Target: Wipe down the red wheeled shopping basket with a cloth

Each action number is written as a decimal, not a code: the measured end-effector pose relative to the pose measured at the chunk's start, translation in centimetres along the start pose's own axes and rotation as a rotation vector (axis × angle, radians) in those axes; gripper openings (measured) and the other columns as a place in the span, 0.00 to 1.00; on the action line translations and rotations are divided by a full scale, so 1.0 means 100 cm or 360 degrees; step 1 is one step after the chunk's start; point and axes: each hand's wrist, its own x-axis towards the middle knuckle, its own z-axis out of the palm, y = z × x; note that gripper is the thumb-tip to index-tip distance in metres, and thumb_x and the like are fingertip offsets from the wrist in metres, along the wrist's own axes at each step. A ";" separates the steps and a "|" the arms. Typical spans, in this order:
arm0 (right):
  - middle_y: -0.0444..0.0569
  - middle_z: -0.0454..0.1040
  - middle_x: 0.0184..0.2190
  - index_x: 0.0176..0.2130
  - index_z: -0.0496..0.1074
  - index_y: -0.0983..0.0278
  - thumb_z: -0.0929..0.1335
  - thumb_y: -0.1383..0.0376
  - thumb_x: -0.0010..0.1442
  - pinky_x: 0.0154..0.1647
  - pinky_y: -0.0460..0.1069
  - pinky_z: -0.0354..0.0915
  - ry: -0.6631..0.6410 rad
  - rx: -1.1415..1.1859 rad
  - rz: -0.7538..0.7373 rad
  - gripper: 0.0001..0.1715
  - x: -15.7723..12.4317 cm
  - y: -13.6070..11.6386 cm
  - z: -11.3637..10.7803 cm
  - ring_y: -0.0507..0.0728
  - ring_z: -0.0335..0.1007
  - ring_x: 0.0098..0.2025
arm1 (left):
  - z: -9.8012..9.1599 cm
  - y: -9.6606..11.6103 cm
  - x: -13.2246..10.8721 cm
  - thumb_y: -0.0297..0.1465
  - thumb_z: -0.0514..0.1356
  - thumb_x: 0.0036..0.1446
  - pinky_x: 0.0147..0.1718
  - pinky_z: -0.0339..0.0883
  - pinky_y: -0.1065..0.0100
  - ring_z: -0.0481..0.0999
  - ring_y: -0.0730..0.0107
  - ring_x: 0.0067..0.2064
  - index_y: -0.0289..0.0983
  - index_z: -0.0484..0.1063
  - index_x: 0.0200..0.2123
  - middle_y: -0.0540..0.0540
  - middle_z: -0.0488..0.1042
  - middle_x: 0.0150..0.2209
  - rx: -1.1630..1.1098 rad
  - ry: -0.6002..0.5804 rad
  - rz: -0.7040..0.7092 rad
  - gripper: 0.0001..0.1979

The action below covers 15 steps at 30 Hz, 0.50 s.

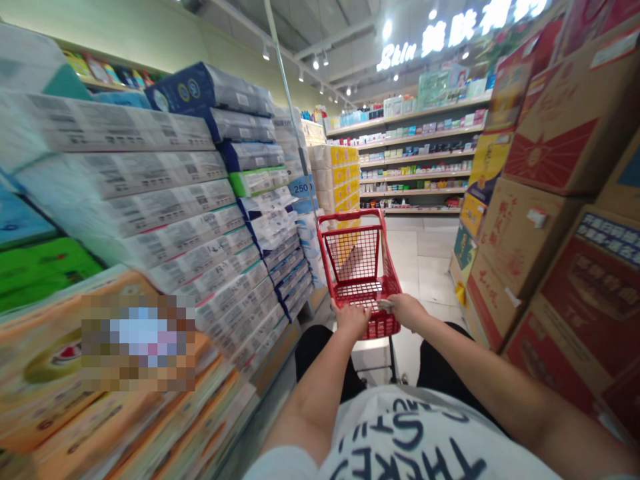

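Observation:
A small red shopping cart point(358, 257) stands in front of me in a shop aisle, its wire basket holding nothing that I can see. My left hand point(351, 318) is closed over the left part of the cart's grey handle point(385, 304). My right hand point(407, 309) grips the same handle on the right side. Both arms reach forward from my white printed shirt. A thin metal pole point(293, 120) rises behind the cart.
Stacked packs of tissue and toilet paper point(200, 220) line the left side, close to my left arm. Brown and red cardboard boxes point(550, 200) are piled along the right. The tiled floor point(425, 267) runs ahead to shelves of skincare goods point(415, 167).

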 end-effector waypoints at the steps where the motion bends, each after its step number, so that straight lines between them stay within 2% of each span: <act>1: 0.51 0.77 0.33 0.34 0.76 0.63 0.63 0.73 0.55 0.29 0.47 0.54 0.0002 -0.0037 0.0014 0.12 0.000 -0.002 -0.001 0.54 0.68 0.31 | 0.001 0.000 0.000 0.45 0.38 0.66 0.59 0.38 0.37 0.72 0.57 0.46 0.42 0.76 0.38 0.44 0.78 0.41 -0.0002 0.0004 -0.0003 0.29; 8: 0.52 0.76 0.38 0.39 0.75 0.63 0.62 0.73 0.57 0.36 0.47 0.56 0.0111 -0.0152 -0.0128 0.14 -0.006 -0.003 0.009 0.57 0.67 0.41 | 0.004 -0.004 -0.002 0.45 0.39 0.66 0.59 0.37 0.36 0.73 0.57 0.45 0.41 0.77 0.38 0.43 0.78 0.40 -0.0010 0.0060 0.0018 0.29; 15: 0.51 0.76 0.36 0.40 0.74 0.64 0.62 0.71 0.58 0.36 0.47 0.54 0.0102 -0.0156 -0.0126 0.13 -0.006 -0.002 0.012 0.56 0.66 0.41 | -0.003 -0.004 -0.006 0.44 0.39 0.66 0.59 0.37 0.37 0.72 0.56 0.46 0.40 0.77 0.39 0.43 0.78 0.40 -0.0001 0.0033 0.0027 0.28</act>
